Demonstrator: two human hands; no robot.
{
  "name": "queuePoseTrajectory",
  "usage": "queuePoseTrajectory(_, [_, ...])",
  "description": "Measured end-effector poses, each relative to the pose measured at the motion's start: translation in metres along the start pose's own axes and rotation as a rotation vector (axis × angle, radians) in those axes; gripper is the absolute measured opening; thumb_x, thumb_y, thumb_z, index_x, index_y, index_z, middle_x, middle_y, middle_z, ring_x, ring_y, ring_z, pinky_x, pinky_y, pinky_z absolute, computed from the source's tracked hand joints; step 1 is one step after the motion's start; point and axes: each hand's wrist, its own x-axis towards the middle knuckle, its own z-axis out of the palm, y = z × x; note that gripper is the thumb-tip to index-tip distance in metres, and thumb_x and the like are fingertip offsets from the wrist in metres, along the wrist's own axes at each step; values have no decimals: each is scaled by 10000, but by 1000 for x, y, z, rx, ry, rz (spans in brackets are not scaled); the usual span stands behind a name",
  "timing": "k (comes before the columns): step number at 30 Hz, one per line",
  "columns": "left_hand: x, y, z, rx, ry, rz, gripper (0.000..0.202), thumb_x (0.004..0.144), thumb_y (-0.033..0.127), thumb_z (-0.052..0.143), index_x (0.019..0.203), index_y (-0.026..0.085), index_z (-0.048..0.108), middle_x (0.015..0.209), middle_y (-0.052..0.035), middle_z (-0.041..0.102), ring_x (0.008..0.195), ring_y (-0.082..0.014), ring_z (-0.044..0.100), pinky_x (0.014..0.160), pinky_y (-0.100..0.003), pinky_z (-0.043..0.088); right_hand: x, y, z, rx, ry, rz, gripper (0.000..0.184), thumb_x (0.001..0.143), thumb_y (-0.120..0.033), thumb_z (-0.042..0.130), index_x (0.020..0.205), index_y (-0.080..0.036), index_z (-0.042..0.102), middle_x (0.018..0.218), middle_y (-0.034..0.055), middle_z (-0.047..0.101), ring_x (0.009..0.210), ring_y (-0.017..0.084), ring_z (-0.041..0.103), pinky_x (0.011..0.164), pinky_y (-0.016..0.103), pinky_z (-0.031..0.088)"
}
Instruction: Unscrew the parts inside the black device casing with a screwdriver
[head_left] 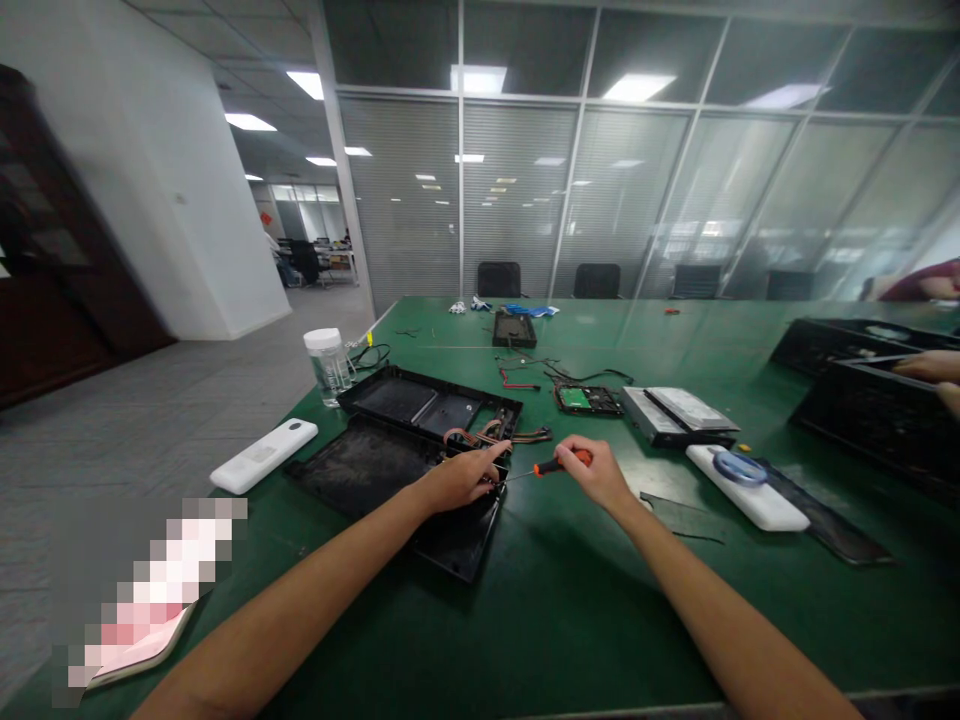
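Note:
My right hand (596,472) is closed around an orange-handled screwdriver (559,463), whose thin shaft points left toward the edge of a black plastic case (379,470) lying open on the green table (570,620). My left hand (457,480) rests on the case's right edge with the index finger stretched out toward the screwdriver tip and a bundle of red and brown cables (495,435). A second black tray (427,400) of the case lies just behind.
A white box (262,455) and a clear plastic jar (326,365) stand at the left. A green circuit board (589,400), a silver drive (679,415), a white device (746,490) and black panels lie right. Another person's hands (930,370) work on black cases at far right.

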Motion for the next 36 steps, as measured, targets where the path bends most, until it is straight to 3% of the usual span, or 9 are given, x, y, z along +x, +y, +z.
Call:
queuePoseTrajectory(13, [1, -1, 2, 23, 12, -14, 728, 767, 95, 539, 1372, 209, 150, 939, -12, 601, 953, -153, 530, 916, -306, 359, 1, -7, -1, -60, -36, 18, 320, 811, -405, 424, 661, -170, 582, 578, -2, 541, 543, 125, 472, 530, 230, 341])
queuePoseTrajectory(16, [0, -2, 2, 27, 14, -5, 726, 765, 94, 541, 1369, 208, 154, 944, -13, 603, 965, -156, 527, 915, -307, 360, 8, -24, -5, -164, -81, -8, 356, 837, -420, 388, 651, -178, 571, 580, -4, 537, 541, 122, 465, 533, 227, 323])
queuePoseTrajectory(20, [0, -5, 4, 48, 21, -2, 710, 765, 101, 545, 1360, 188, 168, 953, -25, 605, 987, -167, 521, 910, -308, 365, 27, -68, -12, -472, -212, -79, 450, 887, -440, 291, 626, -183, 554, 581, 24, 555, 571, 136, 493, 546, 236, 284])
queuePoseTrajectory(24, [0, -6, 5, 83, 34, -11, 636, 752, 115, 572, 1304, 152, 257, 1010, -60, 584, 1022, -192, 508, 905, -313, 374, 46, -105, -9, -573, -333, -146, 275, 893, -371, 322, 928, -197, 532, 705, 25, 613, 618, 147, 537, 552, 228, 282])
queuePoseTrajectory(28, [0, -9, 6, 115, 11, -38, 418, 773, 149, 567, 1159, 135, 406, 1003, -84, 573, 1011, -216, 520, 888, -327, 388, 59, -112, -3, -568, -420, -211, 258, 856, -422, 425, 1002, -228, 511, 790, 25, 638, 689, 163, 573, 586, 228, 317])
queuePoseTrajectory(33, [0, -13, 9, 84, 41, -3, 687, 757, 115, 585, 1324, 149, 200, 1048, -75, 581, 1106, -217, 468, 941, -355, 353, 58, -117, -3, -836, -333, -62, 503, 841, -584, 331, 788, -162, 599, 760, 131, 646, 746, 245, 601, 620, 287, 352])
queuePoseTrajectory(36, [0, -13, 9, 65, 28, 1, 686, 759, 110, 580, 1328, 154, 199, 1029, -67, 593, 1082, -207, 485, 919, -340, 370, 53, -124, -5, -827, -377, -48, 453, 894, -485, 263, 958, -166, 579, 800, 108, 658, 733, 225, 611, 614, 280, 360])
